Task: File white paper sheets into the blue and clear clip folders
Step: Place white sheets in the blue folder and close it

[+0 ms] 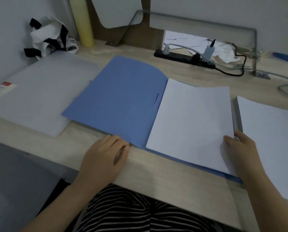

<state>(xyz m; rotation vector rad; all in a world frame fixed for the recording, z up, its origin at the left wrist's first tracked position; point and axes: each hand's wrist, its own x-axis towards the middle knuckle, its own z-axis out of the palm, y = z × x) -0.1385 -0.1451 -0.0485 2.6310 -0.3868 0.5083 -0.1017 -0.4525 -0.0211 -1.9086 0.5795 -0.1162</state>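
Observation:
The blue clip folder point(120, 97) lies open in the middle of the wooden desk point(165, 178), its left cover flat. A batch of white paper sheets point(191, 121) lies on its right half. My left hand point(104, 158) pinches the lower edge of the left cover at the desk's front edge. My right hand point(240, 153) rests on the lower right corner of the sheets, thumb on top. The clear folder point(39, 94) lies shut at the left, partly under the blue cover. A thick stack of white paper point(270, 141) sits at the right.
A black power strip point(183, 58) with plugs and cables lies at the back of the desk. A yellow roll point(84, 22) and a crumpled black-and-white bag point(49, 37) stand at the back left. Loose papers point(186, 41) lie behind a metal frame point(254, 41).

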